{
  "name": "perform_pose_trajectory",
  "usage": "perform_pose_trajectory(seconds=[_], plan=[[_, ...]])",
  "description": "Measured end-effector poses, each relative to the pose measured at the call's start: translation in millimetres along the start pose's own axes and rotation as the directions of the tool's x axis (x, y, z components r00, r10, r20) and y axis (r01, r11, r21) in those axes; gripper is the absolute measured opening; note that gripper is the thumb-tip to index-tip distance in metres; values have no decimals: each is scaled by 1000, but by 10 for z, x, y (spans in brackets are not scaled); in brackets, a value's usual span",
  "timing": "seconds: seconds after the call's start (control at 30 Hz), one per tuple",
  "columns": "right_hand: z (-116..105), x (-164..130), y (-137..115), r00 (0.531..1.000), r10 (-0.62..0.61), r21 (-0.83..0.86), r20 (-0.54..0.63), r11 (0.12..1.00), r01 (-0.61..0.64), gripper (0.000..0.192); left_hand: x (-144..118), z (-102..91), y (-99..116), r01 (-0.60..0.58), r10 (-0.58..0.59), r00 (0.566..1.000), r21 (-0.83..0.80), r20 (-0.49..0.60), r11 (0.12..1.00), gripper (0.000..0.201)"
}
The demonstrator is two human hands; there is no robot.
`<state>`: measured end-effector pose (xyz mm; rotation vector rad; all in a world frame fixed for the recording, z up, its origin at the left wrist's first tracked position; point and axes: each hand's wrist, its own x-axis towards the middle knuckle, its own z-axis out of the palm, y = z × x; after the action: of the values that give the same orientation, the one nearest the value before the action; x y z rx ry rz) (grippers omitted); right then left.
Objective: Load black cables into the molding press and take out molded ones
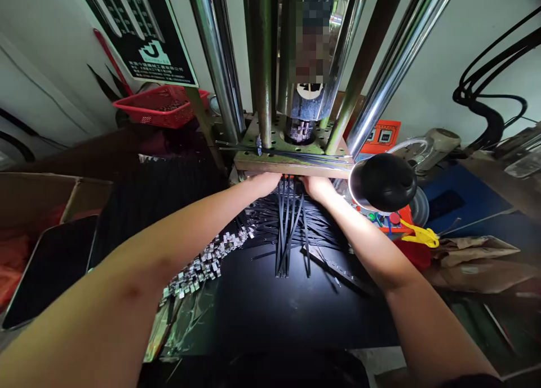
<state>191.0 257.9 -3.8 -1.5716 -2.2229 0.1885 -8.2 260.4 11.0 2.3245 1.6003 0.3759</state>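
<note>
Both hands reach under the front edge of a thick metal plate (291,167) on a press-like machine. My left hand (267,183) is at the left and my right hand (316,188) at the right, with the fingers of both hidden below the plate. Between them, several thin flat black strips (284,230) run out toward me over the dark worktop (291,314). Behind and beneath these lies a loose pile of similar black strips (325,224). At the left, near my left forearm, many small silvery ends (203,267) are heaped together.
Upright metal rods (226,66) rise around the machine. A black rounded knob-like part (382,182) stands beside my right forearm, near an orange-red box with buttons (395,219) and a yellow tool (420,234). A red basket (164,114) is back left; a phone-like dark slab (51,269) lies left.
</note>
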Motion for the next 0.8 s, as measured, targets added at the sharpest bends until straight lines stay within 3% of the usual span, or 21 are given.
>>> perform_pose_trajectory(seconds=[0.17, 0.4, 0.53, 0.7, 0.8], plan=[[23, -124, -80, 985, -102, -113, 141, 987, 118, 43, -158, 57, 96, -175, 171, 985, 228, 37, 958, 44], [48, -169, -235, 988, -28, -213, 153, 975, 60, 47, -107, 208, 256, -127, 136, 991, 395, 4, 910, 42], [-16, -146, -165, 985, -50, -181, 167, 980, 81, 55, -145, 253, 348, -119, 131, 991, 434, 3, 893, 50], [-217, -101, -37, 965, -70, -115, 253, 988, 102, 75, -224, 50, 406, -135, 120, 991, 411, 61, 902, 49], [-451, -616, -19, 987, -84, -42, 136, 995, 91, 71, -714, -179, 335, -229, 218, 973, 350, 72, 908, 53]])
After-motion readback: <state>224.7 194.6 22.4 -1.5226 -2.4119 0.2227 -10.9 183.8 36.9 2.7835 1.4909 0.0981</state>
